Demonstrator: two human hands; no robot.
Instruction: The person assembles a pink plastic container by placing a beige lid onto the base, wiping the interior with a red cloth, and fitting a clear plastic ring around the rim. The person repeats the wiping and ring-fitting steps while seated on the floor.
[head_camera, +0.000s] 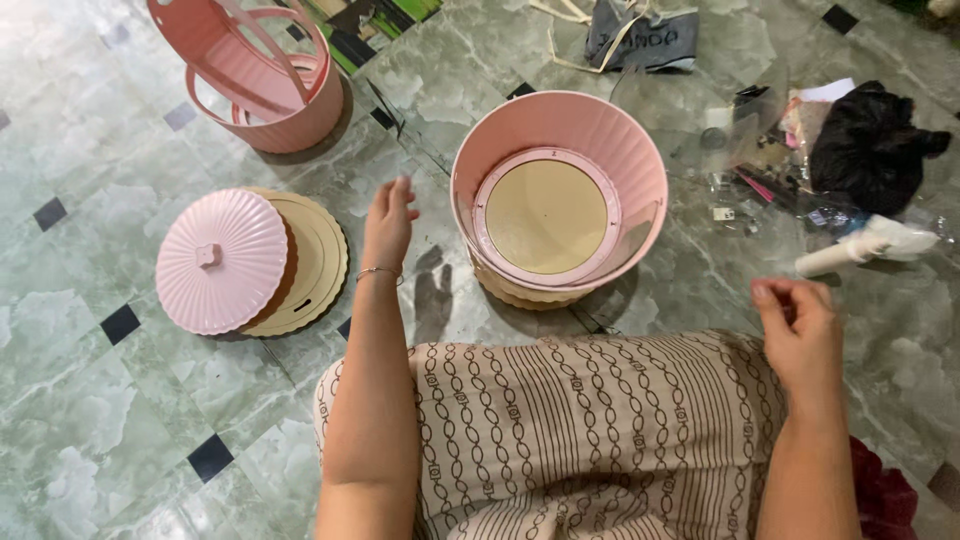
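On the floor, mid-frame, the pink tub (560, 190) is sitting upright; left hand (388, 222) is hovering beside it, fingers loosely spread, right hand (800, 325) pinching something unseen. Tub looks light, stiff plastic; grab its rim.

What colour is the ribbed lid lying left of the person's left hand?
Pale pink; the ribbed lid shows best in the head view, resting on a tan scalloped disc.

The left hand (388, 222) reaches forward on a straight bare forearm, fingers held loosely together and pointing away, a thin bracelet at the wrist; it holds nothing. The right hand (800, 325) hovers lower at the right, fingers curled inward with thumb meeting fingertips in a pinch.
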